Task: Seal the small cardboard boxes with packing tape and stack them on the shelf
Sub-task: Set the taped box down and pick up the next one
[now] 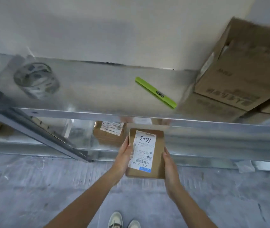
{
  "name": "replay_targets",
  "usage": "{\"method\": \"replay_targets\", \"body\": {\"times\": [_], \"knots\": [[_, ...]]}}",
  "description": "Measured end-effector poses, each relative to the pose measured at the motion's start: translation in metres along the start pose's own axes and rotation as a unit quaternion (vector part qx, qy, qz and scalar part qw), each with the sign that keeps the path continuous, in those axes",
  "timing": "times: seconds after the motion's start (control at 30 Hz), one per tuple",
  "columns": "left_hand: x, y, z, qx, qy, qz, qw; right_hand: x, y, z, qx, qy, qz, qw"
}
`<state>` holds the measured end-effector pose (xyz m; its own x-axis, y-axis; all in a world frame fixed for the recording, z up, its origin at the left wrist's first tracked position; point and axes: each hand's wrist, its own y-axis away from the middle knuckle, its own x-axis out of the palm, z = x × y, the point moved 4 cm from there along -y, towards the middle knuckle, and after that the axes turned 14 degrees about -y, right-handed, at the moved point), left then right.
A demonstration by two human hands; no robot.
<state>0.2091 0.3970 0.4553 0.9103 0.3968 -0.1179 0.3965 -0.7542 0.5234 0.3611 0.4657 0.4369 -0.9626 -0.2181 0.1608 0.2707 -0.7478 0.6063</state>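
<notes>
- Now the left hand (122, 155) and right hand (170, 168) each grip one long edge of a small labelled box (154, 168), held before the lower shelf (213, 137).
- Stacking looks to be the step in hand; next, the box likely slides onto the small box pile (109, 134) there.
- Counted: one tape roll (35, 79), one green cutter (155, 92), at least three big cartons (239, 69).

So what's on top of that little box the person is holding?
A white shipping label with a barcode and handwriting covers most of the small box's top. Whatever the label covers can't be seen, and no tape is clearly visible.
</notes>
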Motion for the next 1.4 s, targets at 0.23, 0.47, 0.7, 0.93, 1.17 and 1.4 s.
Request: {"method": "replay_targets", "body": {"times": [0.23, 0.47, 0.7, 0.93, 1.17, 1.4], "knots": [[0.013, -0.133, 0.043, 0.018, 0.024, -0.064, 0.997, 0.008, -0.152, -0.026, -0.062, 0.003, 0.005, 0.998], [0.015, -0.183, 0.064, 0.009, -0.009, -0.137, 0.99, 0.026, -0.207, -0.041, -0.089, 0.058, -0.03, 0.994], [-0.002, -0.133, 0.029, 0.028, -0.002, -0.199, 0.979, 0.011, -0.17, -0.029, -0.087, 0.062, -0.092, 0.99], [-0.047, 0.018, -0.01, -0.029, -0.141, -0.006, 0.99, -0.029, -0.002, 0.012, -0.046, 0.074, -0.136, 0.987], [-0.059, 0.128, -0.127, -0.052, -0.285, 0.27, 0.918, -0.035, 0.119, 0.107, -0.144, 0.069, -0.152, 0.975], [-0.029, 0.129, -0.224, 0.205, -0.245, 0.018, 0.948, -0.043, 0.158, 0.209, -0.281, 0.045, -0.177, 0.942]]}}
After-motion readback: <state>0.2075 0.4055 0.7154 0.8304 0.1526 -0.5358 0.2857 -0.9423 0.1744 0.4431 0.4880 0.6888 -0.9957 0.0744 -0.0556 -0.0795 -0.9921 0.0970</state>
